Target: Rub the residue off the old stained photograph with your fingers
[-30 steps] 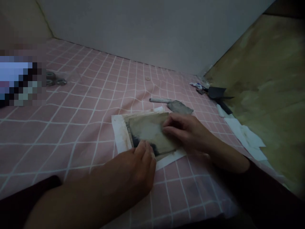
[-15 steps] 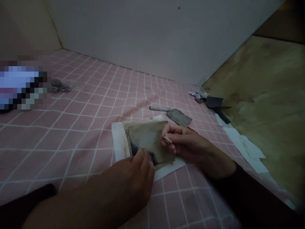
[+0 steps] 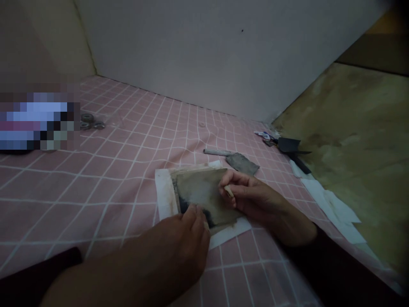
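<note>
Although the light is dim, the layout reads well enough. A pink cloth with a white grid (image 3: 128, 170) covers the whole surface in front of me, with a pale wall behind it. An olive-brown board (image 3: 358, 140) borders the cloth on the right, and crumpled white tissue sheets (image 3: 332, 209) lie along that border.

Mid-cloth is a white backing paper (image 3: 162, 192), which shows as a margin on the left and near sides. On it lies a stained grey-brown sheet (image 3: 201, 192), paler and blotched at the centre, with a dark smear at the near left corner.

Handling, as I judge it: the sheet is thin, light and limp rather than stiff. Its edges look worn, so it is likely to crease or tear if tugged. It is best pinned flat at a corner, or lifted from under an edge together with the backing paper.

My left hand (image 3: 182, 247) has its fingers uncurled, tips pressing that near left corner, with nothing gripped. My right hand (image 3: 255, 200) rests at the sheet's right edge, thumb and forefinger pinched together.

Beyond the sheet and apart from it is a flat grey metal scraper with a straight handle (image 3: 241, 162). A dark tool (image 3: 289, 145) sits at the cloth's right edge, and small metal rings (image 3: 91, 123) lie far left.

In the right hand's pinch is a small pale chip (image 3: 228, 191). I cannot tell what it is.
</note>
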`<state>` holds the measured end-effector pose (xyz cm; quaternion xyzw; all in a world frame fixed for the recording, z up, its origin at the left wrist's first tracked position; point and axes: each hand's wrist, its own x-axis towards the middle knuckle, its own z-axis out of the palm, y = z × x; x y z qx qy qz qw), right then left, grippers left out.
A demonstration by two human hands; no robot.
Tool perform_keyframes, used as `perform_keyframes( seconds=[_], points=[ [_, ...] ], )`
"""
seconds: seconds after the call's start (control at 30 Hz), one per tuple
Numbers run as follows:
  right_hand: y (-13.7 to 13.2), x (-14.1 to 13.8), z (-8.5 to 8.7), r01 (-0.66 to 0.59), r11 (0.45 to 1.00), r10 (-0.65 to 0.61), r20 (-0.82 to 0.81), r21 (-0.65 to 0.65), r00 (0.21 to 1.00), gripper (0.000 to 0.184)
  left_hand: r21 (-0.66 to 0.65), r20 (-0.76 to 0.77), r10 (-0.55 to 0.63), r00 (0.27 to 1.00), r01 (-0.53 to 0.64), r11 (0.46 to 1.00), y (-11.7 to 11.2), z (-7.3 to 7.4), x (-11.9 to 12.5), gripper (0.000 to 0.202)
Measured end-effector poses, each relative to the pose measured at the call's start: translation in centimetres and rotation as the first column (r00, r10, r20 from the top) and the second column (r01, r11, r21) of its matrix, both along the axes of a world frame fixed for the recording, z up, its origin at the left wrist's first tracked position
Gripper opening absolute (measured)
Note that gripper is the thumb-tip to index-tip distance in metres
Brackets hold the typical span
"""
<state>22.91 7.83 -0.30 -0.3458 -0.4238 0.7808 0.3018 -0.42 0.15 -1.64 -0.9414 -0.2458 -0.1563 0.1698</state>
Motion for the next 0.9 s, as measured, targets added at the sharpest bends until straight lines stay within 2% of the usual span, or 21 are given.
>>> perform_keyframes(
  seconds=[0.17, 0.37, 0.57, 0.73, 0.9],
  points=[
    [0.02, 0.1, 0.0, -0.021, 1.0, 0.021, -0.006, -0.006, 1.0, 0.015, -0.028, -0.02, -0.015, 1.0, 0.014, 1.0, 0.03, 0.29, -0.05, 0.026],
    [0.12, 0.13, 0.29, 0.085, 0.995, -0.087, -0.028, -0.057, 0.996, 0.016, -0.005, -0.016, -0.009, 1.0, 0.009, 1.0, -0.01, 0.54, -0.04, 0.025],
    [0.49, 0.4, -0.15, 0.124, 0.99, -0.124, 0.002, -0.07, 0.992, 0.019, -0.024, -0.032, -0.019, 0.999, 0.018, 1.0, 0.02, 0.35, -0.12, 0.027],
    [0.47, 0.02, -0.04, 0.131, 0.991, -0.13, 0.051, -0.033, 0.99, 0.017, -0.037, -0.006, -0.012, 1.0, 0.012, 0.999, -0.01, 0.52, -0.15, 0.026],
    [0.24, -0.55, 0.18, 0.187, 0.982, -0.187, 0.109, 0.016, 0.976, 0.017, -0.006, -0.039, -0.026, 0.999, 0.025, 1.0, 0.05, 0.74, -0.04, 0.026]
  ],
)
